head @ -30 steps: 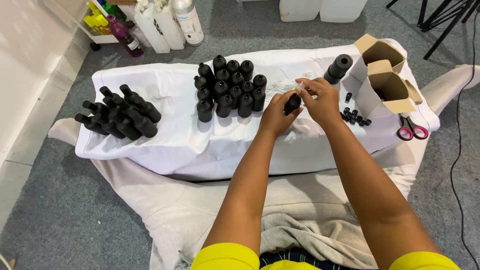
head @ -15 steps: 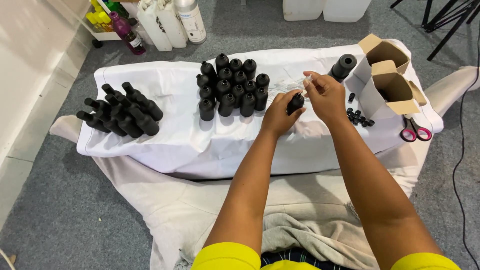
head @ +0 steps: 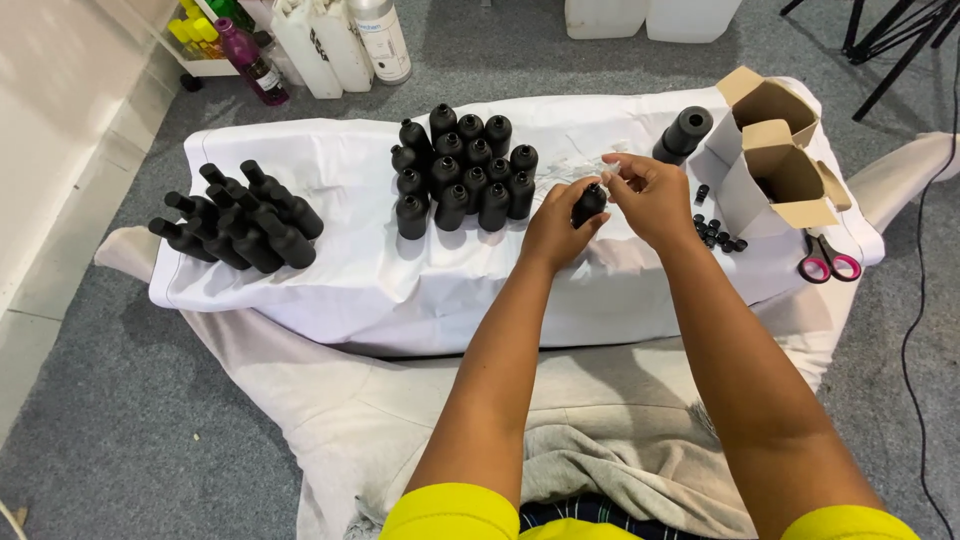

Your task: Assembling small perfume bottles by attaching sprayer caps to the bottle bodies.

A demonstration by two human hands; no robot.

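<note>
My left hand (head: 552, 228) grips a small black bottle (head: 588, 204) over the white cloth (head: 380, 280). My right hand (head: 648, 195) is at the bottle's top, fingers pinched at its neck on something too small to make out. Just left of my hands stands an upright cluster of several black bottles (head: 462, 170). A pile of black bottles lying on their sides (head: 238, 222) is at the cloth's left end. Small black caps (head: 716, 232) are scattered right of my right hand.
Two open cardboard boxes (head: 770, 150) and a larger black bottle on its side (head: 684, 134) sit at the right. Pink-handled scissors (head: 826, 260) lie near the cloth's right edge. White jugs and coloured bottles (head: 320, 40) stand behind on the grey floor. A black cable (head: 920, 290) runs at the right.
My hands and the held bottle stay almost in place over the cloth; my right hand's fingers have shifted slightly at the bottle's top.
</note>
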